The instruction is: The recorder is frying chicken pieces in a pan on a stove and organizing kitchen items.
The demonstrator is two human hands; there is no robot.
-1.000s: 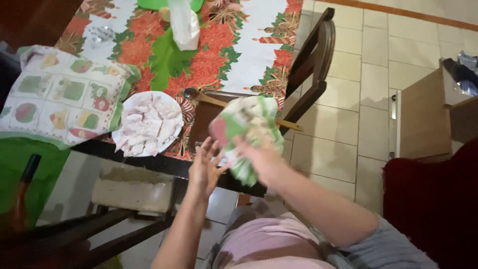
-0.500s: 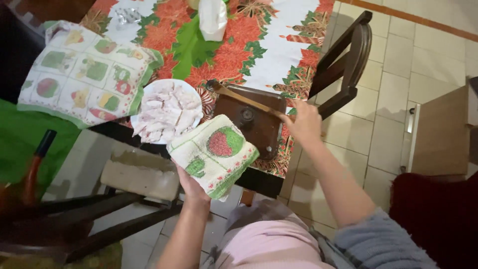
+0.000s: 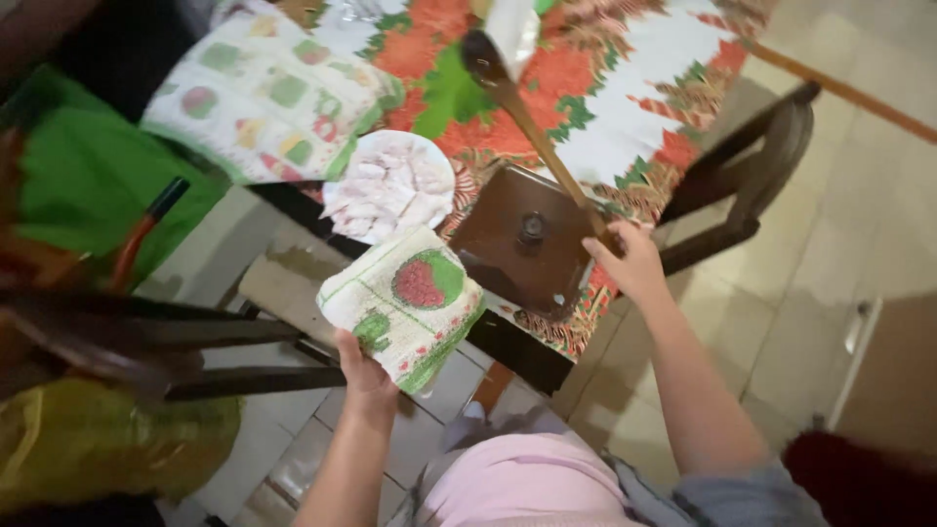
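The left hand (image 3: 366, 369) is closed on the lower edge of a folded cloth (image 3: 405, 303), white with green edging and a red-and-green fruit print. The cloth is held up flat in front of the near edge of the counter (image 3: 625, 107), just below a white plate (image 3: 388, 185) of pale food pieces.

The right hand (image 3: 630, 262) is closed around the lower end of a long wooden spoon (image 3: 522, 112). The spoon runs diagonally up and left from the hand, its dark bowl reaching toward the middle of the counter beside a white object that is cut off by the frame. The handle passes above a dark brown square box (image 3: 522, 244) with a small round knob at its centre. The box sits at the near edge of the counter, between the plate and the right hand.

The counter carries a covering printed with red flowers and green leaves. A second patterned cloth (image 3: 264, 98) lies at the left end of the counter, touching the plate rim. A dark wooden chair (image 3: 756, 176) stands at the right of the counter on a tiled floor (image 3: 830, 224).
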